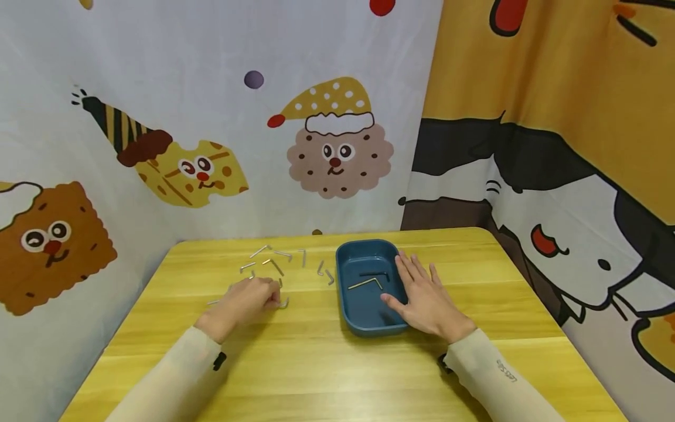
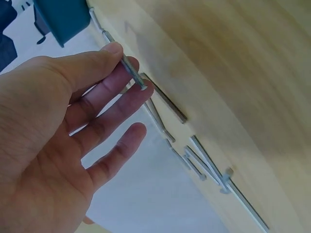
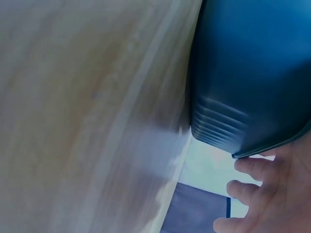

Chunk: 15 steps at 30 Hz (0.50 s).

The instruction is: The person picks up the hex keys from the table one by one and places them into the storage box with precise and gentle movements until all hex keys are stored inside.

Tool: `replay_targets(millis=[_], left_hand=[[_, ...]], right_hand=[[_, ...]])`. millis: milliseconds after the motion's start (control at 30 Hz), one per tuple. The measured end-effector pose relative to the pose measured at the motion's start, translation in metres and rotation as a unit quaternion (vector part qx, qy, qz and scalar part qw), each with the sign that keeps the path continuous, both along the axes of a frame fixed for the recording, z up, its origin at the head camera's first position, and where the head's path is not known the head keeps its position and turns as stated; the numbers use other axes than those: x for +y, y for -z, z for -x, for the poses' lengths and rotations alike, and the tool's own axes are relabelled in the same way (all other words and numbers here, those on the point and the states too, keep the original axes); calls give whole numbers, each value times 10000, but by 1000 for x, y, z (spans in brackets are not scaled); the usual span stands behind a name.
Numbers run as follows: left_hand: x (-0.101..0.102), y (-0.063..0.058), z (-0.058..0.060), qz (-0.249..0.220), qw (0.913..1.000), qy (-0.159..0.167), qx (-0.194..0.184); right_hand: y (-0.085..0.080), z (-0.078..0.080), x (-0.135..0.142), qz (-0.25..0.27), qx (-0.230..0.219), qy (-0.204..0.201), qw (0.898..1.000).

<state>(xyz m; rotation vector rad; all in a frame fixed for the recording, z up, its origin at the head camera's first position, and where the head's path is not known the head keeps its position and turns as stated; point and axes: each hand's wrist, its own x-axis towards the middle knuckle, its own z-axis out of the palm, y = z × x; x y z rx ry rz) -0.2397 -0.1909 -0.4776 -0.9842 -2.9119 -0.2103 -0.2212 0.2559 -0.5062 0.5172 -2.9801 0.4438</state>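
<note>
My left hand (image 1: 245,303) pinches a small silver hex key (image 2: 130,69) between thumb and fingertips, just above the table. Several loose hex keys (image 2: 204,155) lie close to it, mostly silver; one of them, a hex key (image 1: 274,266) behind the hand, has a brass-coloured arm. To the right stands a blue rectangular tray (image 1: 345,313). Inside it are a dark hex key (image 1: 373,274) and a brass-coloured hex key (image 1: 364,284). My right hand (image 1: 427,302) rests on the tray's right rim with fingers extended, its thumb reaching over the inside.
The wooden table (image 1: 295,375) carries everything. Two silver hex keys (image 1: 320,268) lie near the tray's left side. A cartoon-printed curtain (image 1: 211,70) hangs behind the table's back edge and along both sides.
</note>
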Motion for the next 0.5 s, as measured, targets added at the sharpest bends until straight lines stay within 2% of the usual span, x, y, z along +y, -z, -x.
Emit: replay_targets(millis=[100, 267, 500], left_hand=[[4, -1, -2, -98, 9999, -59, -85], [6, -7, 1, -210, 9997, 14, 90], [18, -12, 9, -325, 9980, 282, 468]], right_hand=[[0, -4, -1, 29, -51, -9, 10000], [-2, -6, -7, -70, -75, -40, 9999], [-5, -4, -1, -88, -70, -20, 9999]])
